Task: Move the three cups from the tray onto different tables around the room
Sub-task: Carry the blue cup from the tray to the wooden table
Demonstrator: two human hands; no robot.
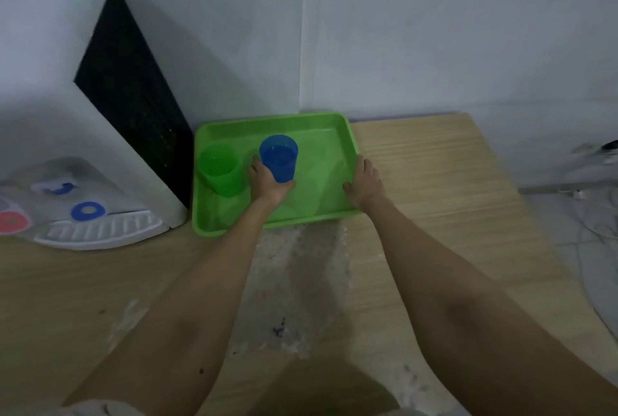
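Observation:
A green tray (334,124) lies on a wooden table against the wall. A blue cup (279,158) stands upright in the tray's middle, and my left hand (267,185) is wrapped around its lower part. A green cup (222,170) stands upright at the tray's left side, apart from my hand. My right hand (363,183) grips the tray's right rim, thumb inside the tray. Only two cups are visible.
A white water dispenser (67,148) with red and blue taps stands on the table just left of the tray. The wooden table (434,181) ends at the right, with cables (595,215) on the floor beyond. A white wall rises directly behind the tray.

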